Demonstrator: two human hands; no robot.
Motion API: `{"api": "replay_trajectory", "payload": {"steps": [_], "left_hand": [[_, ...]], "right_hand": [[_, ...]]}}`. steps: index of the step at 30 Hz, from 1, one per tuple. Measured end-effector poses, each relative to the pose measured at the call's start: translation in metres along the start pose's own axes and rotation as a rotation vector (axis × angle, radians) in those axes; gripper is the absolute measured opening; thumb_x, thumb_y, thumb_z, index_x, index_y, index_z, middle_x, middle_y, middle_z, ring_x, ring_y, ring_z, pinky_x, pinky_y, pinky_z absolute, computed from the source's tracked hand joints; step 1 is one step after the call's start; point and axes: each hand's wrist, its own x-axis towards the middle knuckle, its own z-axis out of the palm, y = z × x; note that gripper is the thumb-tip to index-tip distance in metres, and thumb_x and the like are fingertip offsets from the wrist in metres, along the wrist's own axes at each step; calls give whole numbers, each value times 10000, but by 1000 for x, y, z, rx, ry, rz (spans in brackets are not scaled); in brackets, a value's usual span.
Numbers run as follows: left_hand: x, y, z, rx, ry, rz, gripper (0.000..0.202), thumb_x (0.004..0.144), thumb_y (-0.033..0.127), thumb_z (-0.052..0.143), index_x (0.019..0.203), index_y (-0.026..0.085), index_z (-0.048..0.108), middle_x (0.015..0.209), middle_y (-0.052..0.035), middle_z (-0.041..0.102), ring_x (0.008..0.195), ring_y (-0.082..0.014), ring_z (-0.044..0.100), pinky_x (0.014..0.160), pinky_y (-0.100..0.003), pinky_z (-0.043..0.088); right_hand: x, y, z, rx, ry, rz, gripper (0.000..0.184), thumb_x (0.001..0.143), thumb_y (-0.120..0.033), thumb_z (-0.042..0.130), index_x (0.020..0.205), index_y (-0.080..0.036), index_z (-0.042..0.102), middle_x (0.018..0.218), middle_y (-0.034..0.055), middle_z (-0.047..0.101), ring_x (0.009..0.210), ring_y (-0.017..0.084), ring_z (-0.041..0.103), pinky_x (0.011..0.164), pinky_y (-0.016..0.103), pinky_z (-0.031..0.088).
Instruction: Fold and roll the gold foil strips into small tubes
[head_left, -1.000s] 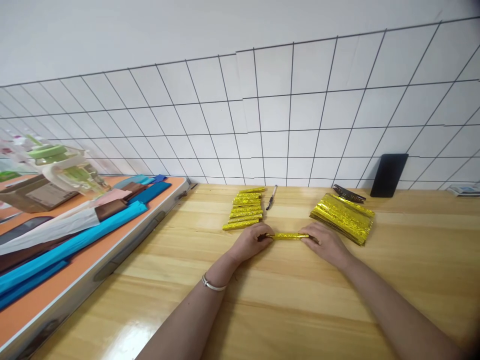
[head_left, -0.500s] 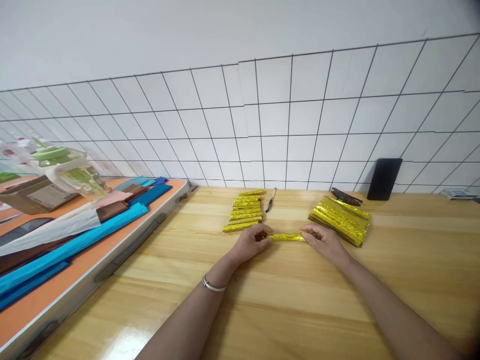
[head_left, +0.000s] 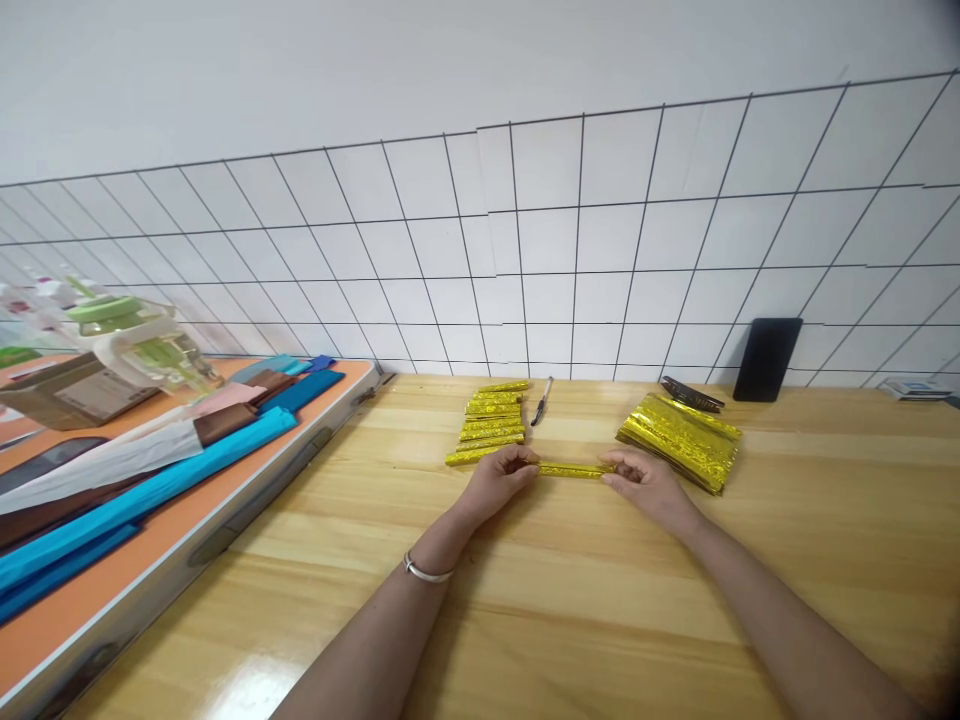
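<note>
A narrow folded strip of shiny gold foil (head_left: 570, 470) stretches between my two hands, just above or on the wooden table. Its left end is pinched by my left hand (head_left: 501, 480), which wears a silver bangle on the wrist. My right hand (head_left: 643, 482) grips the right end with thumb and fingers. Beyond my left hand lies a row of several folded gold foil strips (head_left: 491, 425). To the right of my right hand is a stack of flat gold foil sheets (head_left: 686, 440).
A pen (head_left: 541, 400) lies behind the strip. A black stapler-like object (head_left: 691, 394) sits behind the stack, and a black phone-like slab (head_left: 767, 360) leans on the tiled wall. At left, an orange-topped surface (head_left: 225, 490) holds blue paper rolls (head_left: 247, 440), a cardboard box (head_left: 86, 390) and a green-lidded bottle (head_left: 142, 340).
The foil between my hands now looks narrower, and its visible face has turned. My fingers have shifted slightly at both ends. The other things stay where they were.
</note>
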Motion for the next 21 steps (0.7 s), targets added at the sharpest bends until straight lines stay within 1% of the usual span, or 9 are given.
{"api": "replay_trajectory", "payload": {"steps": [5, 8, 12, 15, 18, 21], "left_hand": [[-3, 7, 1, 168, -29, 54, 161, 784, 280, 585, 886, 173, 649, 796, -14, 635, 721, -126, 556, 650, -223, 448], [-3, 10, 2, 254, -41, 106, 140, 790, 257, 579, 879, 180, 654, 795, -9, 636, 717, -124, 555, 658, -225, 444], [-4, 12, 2, 333, -70, 171, 115, 786, 223, 585, 868, 186, 656, 807, -12, 633, 735, -129, 555, 684, -233, 441], [-5, 15, 1, 360, -93, 195, 131, 771, 208, 601, 891, 189, 648, 835, -19, 630, 769, -140, 556, 711, -245, 444], [-5, 17, 0, 363, -115, 205, 148, 769, 204, 602, 911, 186, 638, 862, -28, 628, 808, -152, 557, 743, -257, 447], [-5, 17, 0, 375, -114, 216, 137, 776, 203, 596, 905, 188, 638, 857, -28, 628, 808, -153, 558, 745, -258, 447]], "right_hand": [[1, 3, 0, -91, -26, -59, 217, 798, -344, 576, 955, -224, 666, 836, 40, 628, 647, 145, 545, 566, 270, 463], [1, 5, -1, -135, -46, -95, 194, 808, -324, 570, 951, -238, 669, 859, 42, 640, 733, 167, 577, 642, 292, 482], [0, 3, -1, -188, -64, -126, 178, 819, -295, 562, 958, -254, 666, 891, 40, 644, 818, 181, 584, 746, 326, 481], [-1, 0, -3, -237, -68, -150, 192, 826, -297, 554, 983, -263, 659, 904, 44, 642, 837, 189, 584, 753, 335, 482], [-1, -3, -6, -285, -96, -182, 215, 806, -310, 582, 1003, -260, 652, 912, 46, 638, 822, 187, 589, 720, 321, 495], [-1, -3, -9, -264, -100, -184, 229, 785, -314, 609, 1002, -255, 650, 924, 45, 636, 806, 183, 593, 712, 320, 501]]}}
